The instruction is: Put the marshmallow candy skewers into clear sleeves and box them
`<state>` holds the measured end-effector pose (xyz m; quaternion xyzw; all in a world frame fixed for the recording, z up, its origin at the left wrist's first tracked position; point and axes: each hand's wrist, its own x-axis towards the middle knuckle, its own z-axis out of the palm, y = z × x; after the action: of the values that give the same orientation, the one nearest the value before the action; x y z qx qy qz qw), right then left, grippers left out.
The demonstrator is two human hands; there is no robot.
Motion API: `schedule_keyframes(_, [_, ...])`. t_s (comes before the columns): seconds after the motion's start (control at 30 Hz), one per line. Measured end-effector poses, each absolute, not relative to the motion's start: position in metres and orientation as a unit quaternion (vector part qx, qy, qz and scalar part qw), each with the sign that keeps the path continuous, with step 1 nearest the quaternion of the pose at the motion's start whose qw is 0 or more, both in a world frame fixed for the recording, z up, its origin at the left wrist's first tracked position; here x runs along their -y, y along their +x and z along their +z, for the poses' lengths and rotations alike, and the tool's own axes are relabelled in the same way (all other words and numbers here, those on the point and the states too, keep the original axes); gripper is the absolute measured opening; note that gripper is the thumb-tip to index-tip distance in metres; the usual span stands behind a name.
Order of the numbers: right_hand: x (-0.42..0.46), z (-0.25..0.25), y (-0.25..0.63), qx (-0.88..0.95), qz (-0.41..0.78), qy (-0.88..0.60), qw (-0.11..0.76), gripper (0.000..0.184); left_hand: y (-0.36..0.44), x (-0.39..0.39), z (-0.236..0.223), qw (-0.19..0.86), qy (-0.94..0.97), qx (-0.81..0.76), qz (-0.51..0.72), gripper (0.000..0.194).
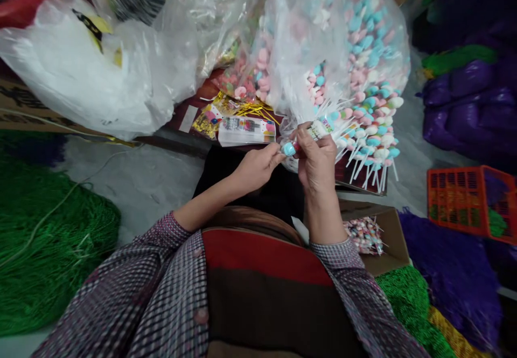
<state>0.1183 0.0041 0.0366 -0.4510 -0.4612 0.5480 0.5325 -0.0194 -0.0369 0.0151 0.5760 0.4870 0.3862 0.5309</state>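
My left hand pinches a blue lollipop at its head. My right hand is closed around a small clear printed wrapper that meets the lollipop. Both hands are held over my lap, just in front of a big clear bag of pink, blue and white lollipops whose white sticks fan out toward me. A stack of printed clear wrappers lies left of my hands beside gold twist ties.
Crumpled clear and white plastic bags fill the back left. A cardboard box with wrapped lollipops sits at my right. An orange crate stands far right. Green tinsel lies left, purple tinsel right.
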Motion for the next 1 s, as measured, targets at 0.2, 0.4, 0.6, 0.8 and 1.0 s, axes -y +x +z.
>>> schedule_keyframes(0.2, [-0.033,0.029,0.099,0.558,0.552,-0.448,0.428,0.049,-0.051,0.024,0.003,0.478,0.509,-0.531,0.481,0.024])
schedule_keyframes(0.4, [-0.093,0.014,0.078,0.796,0.269,-0.48,0.252,0.027,-0.079,0.009,0.008,0.594,0.214,-0.439,0.639,0.03])
schedule_keyframes(0.6, [-0.116,0.002,0.056,0.866,0.114,-0.486,0.031,0.033,-0.079,0.01,0.015,0.625,0.158,-0.427,0.634,0.031])
schedule_keyframes(0.8, [-0.119,-0.001,0.057,0.864,0.096,-0.495,-0.003,0.035,-0.079,0.011,0.016,0.63,0.143,-0.422,0.636,0.031])
schedule_keyframes(1.0, [-0.121,-0.001,0.064,0.862,0.094,-0.499,0.012,0.038,-0.08,0.01,0.016,0.629,0.134,-0.43,0.634,0.031])
